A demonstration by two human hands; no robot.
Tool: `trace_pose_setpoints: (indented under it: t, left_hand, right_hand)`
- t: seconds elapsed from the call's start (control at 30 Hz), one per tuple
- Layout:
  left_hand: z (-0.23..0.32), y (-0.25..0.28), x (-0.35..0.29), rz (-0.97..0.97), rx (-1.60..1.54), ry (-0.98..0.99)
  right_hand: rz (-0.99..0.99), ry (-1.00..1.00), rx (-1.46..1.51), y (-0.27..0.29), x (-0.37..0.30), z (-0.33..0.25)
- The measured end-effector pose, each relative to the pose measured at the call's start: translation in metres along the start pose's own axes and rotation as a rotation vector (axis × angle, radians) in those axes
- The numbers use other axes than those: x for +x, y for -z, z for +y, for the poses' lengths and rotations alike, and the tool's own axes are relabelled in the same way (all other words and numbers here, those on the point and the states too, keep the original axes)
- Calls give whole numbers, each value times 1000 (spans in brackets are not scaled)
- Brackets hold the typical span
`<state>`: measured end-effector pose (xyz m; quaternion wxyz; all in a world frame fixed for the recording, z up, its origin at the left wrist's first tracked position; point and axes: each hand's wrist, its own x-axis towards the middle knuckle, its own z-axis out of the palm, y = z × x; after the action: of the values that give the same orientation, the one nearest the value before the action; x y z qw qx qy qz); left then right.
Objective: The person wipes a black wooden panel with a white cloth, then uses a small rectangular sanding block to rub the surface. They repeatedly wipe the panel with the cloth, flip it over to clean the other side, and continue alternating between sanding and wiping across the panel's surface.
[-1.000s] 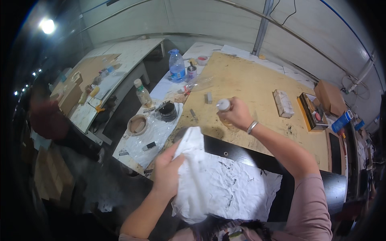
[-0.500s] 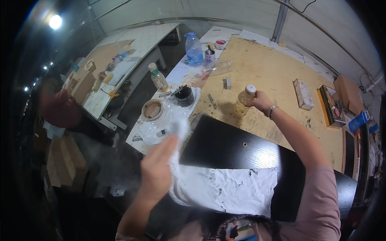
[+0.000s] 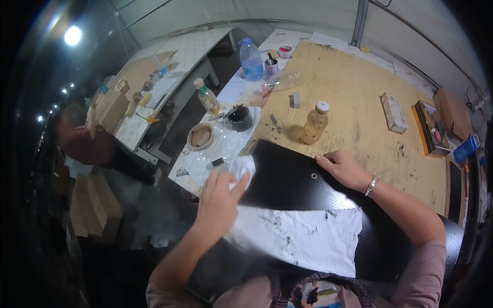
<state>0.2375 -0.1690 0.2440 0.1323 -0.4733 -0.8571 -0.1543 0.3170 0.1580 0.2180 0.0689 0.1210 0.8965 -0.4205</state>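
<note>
My left hand (image 3: 218, 203) is closed around one end of a white cloth (image 3: 298, 231). The bunched end sticks out past its fingers, above the left corner of a glossy black wood-grain board (image 3: 280, 179). The rest of the cloth, spotted with dark stains, drapes over the board's near part. On the board's far edge lies my right hand (image 3: 346, 169), fingers stretched out to the left, holding nothing. A small ringed hole shows in the board beside it. Just beyond stands a capped plastic bottle (image 3: 316, 126) of yellowish liquid, apart from both hands.
Left of the board, plastic sheeting carries a round dish (image 3: 200, 137), a black jar (image 3: 240, 119) and another bottle (image 3: 207, 97). A blue-tinted jug (image 3: 250, 61) stands farther back. At right are a whitish block (image 3: 394, 114) and an open box (image 3: 430, 128). Another person (image 3: 82, 143) stands at far left.
My right hand has let go of the capped bottle and come back to the board's edge. My left hand has moved right with the bunched cloth, lowering it toward the board.
</note>
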Motion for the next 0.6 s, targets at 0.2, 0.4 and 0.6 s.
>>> trace_pose_setpoints:
  t: [0.2, 0.4, 0.6]
  left_hand:
    - [-1, 28, -57, -21, -157, 56]
    - [-23, 110, -134, 228, -153, 558]
    - [23, 84, -97, 234, -96, 464]
  right_hand:
    - [1, -18, -108, 1, -3, -6]
    - [53, -4, -26, -3, 0, 4]
    - [86, -38, -98, -4, -4, -3]
